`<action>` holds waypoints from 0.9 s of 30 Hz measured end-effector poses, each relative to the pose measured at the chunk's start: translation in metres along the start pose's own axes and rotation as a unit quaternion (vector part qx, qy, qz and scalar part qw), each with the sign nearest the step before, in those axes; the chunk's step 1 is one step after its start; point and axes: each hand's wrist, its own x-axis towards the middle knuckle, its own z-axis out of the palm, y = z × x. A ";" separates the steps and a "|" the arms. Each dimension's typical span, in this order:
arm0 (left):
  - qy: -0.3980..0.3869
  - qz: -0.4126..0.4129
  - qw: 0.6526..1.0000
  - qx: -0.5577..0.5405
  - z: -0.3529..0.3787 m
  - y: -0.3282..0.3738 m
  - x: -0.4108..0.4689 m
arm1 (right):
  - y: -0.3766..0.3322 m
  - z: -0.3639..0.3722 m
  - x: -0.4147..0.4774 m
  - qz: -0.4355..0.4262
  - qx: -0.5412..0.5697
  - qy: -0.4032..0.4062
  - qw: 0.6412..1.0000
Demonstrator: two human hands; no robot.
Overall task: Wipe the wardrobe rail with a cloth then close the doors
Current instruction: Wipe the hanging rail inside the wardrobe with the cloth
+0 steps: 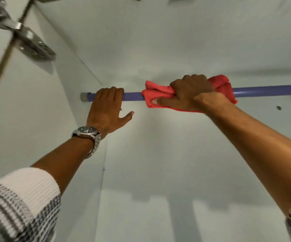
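Observation:
A purple wardrobe rail (263, 91) runs horizontally across the white wardrobe interior, fixed at its left end in a grey socket (84, 97). My right hand (191, 92) grips a red cloth (156, 96) wrapped around the rail near its middle. My left hand (107, 109), with a metal watch on the wrist, has its fingers hooked over the rail close to the left end, thumb spread apart below it. The stretch of rail under the cloth and hands is hidden.
The white left side wall (41, 110) meets the back panel (158, 163) at a corner. A metal door hinge (27, 41) sits blurred at the upper left on the open door's edge. A small hole (278, 107) marks the back panel at right.

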 end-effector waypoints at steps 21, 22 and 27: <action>-0.022 -0.006 0.999 -0.039 -0.007 0.005 -0.030 | -0.071 0.055 -0.031 -0.056 -0.112 0.166 0.978; -0.019 -0.004 0.999 -0.036 -0.006 0.019 -0.026 | -0.058 0.052 -0.036 -0.055 -0.110 0.161 0.979; 0.000 0.035 0.999 -0.013 -0.010 0.101 0.006 | 0.031 0.038 -0.068 -0.027 -0.115 0.139 0.983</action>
